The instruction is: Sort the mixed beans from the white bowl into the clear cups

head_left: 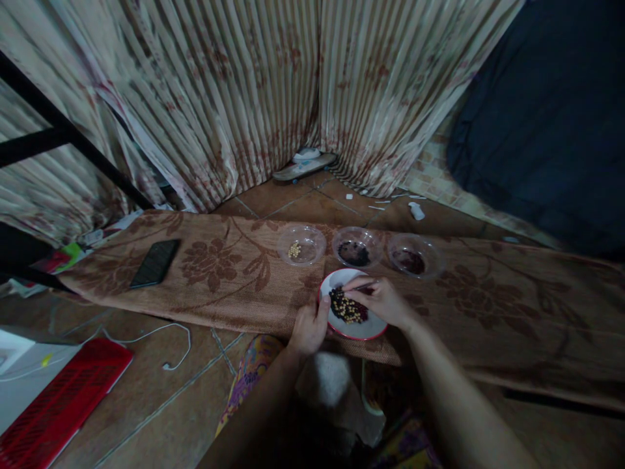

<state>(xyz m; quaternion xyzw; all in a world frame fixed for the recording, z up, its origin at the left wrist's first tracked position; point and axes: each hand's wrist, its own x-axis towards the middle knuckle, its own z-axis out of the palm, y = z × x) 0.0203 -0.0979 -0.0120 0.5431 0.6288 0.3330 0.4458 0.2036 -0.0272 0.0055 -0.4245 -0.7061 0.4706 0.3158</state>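
Observation:
A white bowl with a red rim (377, 320) stands at the front edge of the cloth-covered bench. Mixed black, pale yellow and dark red beans (349, 309) lie heaped in it. My left hand (310, 327) grips the bowl's left rim, thumb on top. Over the beans, my right hand (383, 301) pinches slim dark tweezers (366, 285), their tips hidden by the fingers. Behind the bowl stand three clear plastic bowls in a row: the left bowl (315, 251) has yellow beans, the middle bowl (342, 238) black ones, the right bowl (430, 251) dark red ones.
A black phone (155, 263) lies on the bench's left part, on the brown flowered cloth (239, 299). A red basket (63, 404) and a white cable (188, 342) are on the tiled floor at left. Beyond the bench are a skateboard (305, 167) and striped curtains (263, 85).

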